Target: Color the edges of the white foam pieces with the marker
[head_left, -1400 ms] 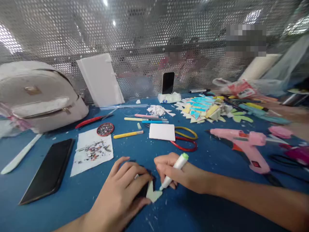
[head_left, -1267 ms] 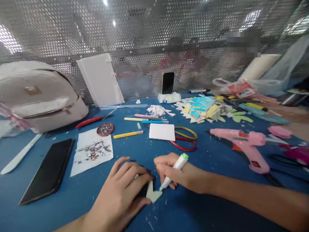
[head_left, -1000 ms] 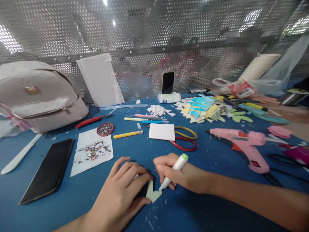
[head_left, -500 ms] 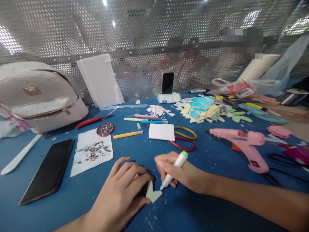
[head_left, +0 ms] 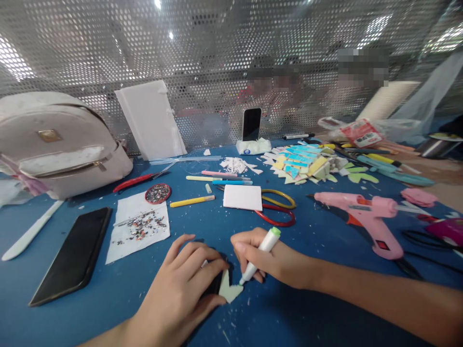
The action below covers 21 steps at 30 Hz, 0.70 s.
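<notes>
1 grey perforated metal panel at the back, 1 blue bench in front. On it: 1 pale backpack far left, 1 pink glue gun right, 2 phones: a flat black one left, a smaller upright one at the back. 2 loop handles, one yellow, one red, stick out from under 1 white rectangular card. Slim pens behind and left of the card: at least 4. Cut-piece heap, mixed blue/yellow/white: too overlapped to count.

Left hand: fingers arched, partly spread, touching 1 pale green notched flat piece on the bench, front centre. Pinching or only pressing, can't tell; part of the piece is under the fingers. Right hand: closed round 1 white marker with a green end, tilted, tip at the piece's right edge.

Room: wide blue strip between right hand and glue gun; narrower one from left hand to flat phone; smallest gap between the two hands.
</notes>
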Available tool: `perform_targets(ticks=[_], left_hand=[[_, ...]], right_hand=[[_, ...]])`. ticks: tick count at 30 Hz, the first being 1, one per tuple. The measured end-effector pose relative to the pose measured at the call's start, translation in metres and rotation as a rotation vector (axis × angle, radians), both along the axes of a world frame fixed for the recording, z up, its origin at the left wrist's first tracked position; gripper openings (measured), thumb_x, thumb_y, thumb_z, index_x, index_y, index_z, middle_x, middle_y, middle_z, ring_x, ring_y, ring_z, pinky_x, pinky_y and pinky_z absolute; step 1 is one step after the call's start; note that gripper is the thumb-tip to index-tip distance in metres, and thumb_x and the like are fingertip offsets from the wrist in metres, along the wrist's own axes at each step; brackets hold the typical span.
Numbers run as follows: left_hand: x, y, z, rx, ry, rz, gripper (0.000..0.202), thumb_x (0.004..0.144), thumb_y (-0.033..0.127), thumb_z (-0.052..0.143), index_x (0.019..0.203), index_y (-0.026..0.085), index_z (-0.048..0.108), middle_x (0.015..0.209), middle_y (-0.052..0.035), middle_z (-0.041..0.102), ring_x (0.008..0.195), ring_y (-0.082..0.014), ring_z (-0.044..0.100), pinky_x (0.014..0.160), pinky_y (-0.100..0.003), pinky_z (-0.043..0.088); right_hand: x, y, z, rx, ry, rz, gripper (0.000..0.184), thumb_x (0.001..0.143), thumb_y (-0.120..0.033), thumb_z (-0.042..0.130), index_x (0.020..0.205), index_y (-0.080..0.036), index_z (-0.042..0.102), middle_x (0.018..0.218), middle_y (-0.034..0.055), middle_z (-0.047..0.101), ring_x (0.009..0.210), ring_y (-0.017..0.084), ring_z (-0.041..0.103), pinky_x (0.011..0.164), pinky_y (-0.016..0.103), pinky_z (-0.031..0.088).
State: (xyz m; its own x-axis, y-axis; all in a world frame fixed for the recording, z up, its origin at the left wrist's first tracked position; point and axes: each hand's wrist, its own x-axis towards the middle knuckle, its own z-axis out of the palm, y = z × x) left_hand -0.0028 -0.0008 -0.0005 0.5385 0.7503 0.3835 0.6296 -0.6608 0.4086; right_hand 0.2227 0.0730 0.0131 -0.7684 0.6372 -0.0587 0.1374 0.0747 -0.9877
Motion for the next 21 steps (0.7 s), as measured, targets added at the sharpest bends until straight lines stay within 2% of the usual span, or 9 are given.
perform_targets(ticks=[14,19,21], left_hand=[[0.0007,-0.0011,-0.002,0.014,-0.027,0.013,0.031,0.104,0.049,0.048,0.121,0.027,0.06,0.111,-0.0015,0.067,0.106,-0.0206,0.059,0.115,-0.041,0.022],[0.0018,-0.0002,-0.0024,0.032,-0.008,0.016,0.032,0.104,0.05,0.046,0.12,0.026,0.06,0.11,-0.0027,0.067,0.105,-0.0213,0.059,0.115,-0.043,0.025],[0.0021,-0.0002,-0.0018,0.045,0.001,0.012,0.032,0.105,0.05,0.046,0.119,0.025,0.06,0.11,-0.0025,0.067,0.105,-0.0209,0.06,0.114,-0.042,0.026]], right_hand=[[0.0003,0.0007,-0.0041,0.036,-0.019,0.03,0.04,0.099,-0.04,0.047,0.068,-0.016,0.055,0.056,-0.0018,0.053,0.048,0.01,0.05,0.047,0.019,0.038],[0.0,-0.0004,-0.0014,0.026,-0.041,0.047,0.034,0.098,-0.035,0.049,0.07,-0.016,0.054,0.056,-0.0017,0.055,0.05,0.01,0.053,0.048,0.018,0.039],[-0.0001,-0.0006,-0.0003,0.027,-0.036,0.038,0.037,0.098,-0.037,0.049,0.068,-0.016,0.054,0.057,-0.0017,0.054,0.049,0.01,0.051,0.047,0.018,0.038]])
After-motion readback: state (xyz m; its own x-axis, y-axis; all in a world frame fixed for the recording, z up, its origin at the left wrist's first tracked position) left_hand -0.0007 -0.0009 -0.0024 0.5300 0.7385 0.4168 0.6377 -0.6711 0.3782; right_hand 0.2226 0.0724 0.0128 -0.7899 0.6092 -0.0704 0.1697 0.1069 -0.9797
